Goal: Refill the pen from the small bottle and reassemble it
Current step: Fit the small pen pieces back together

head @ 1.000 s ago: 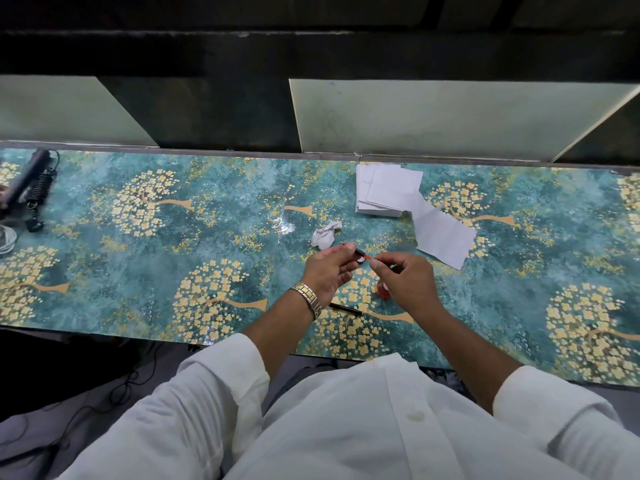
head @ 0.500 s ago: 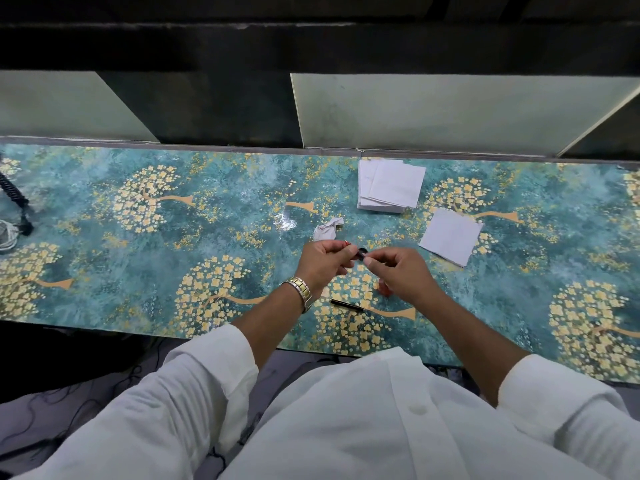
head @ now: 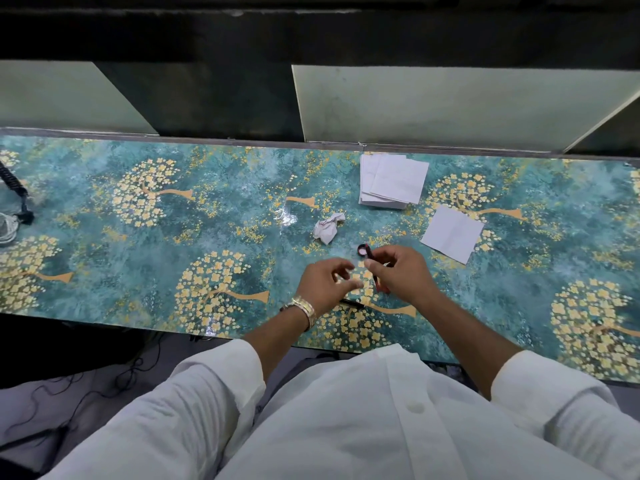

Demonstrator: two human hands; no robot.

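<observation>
My right hand (head: 403, 277) is closed around a thin dark red pen part (head: 375, 271), which runs from my fingertips back under my palm. Just beyond those fingertips a small round black piece with a pinkish centre (head: 362, 249) is on the table; whether it is the small bottle or a cap I cannot tell. My left hand (head: 327, 282) hovers to the left with its fingers apart and nothing in it. A thin black pen piece (head: 351, 303) lies on the table between my wrists.
A crumpled stained tissue (head: 327, 228) lies just beyond my hands. A stack of white paper squares (head: 391, 181) sits at the table's back edge and a single sheet (head: 452, 233) to the right. A black coiled cable (head: 15, 192) is at far left.
My left hand has let go of the piece both hands held and drawn back to the left with open fingers. The small round black piece now shows beyond my right fingertips.
</observation>
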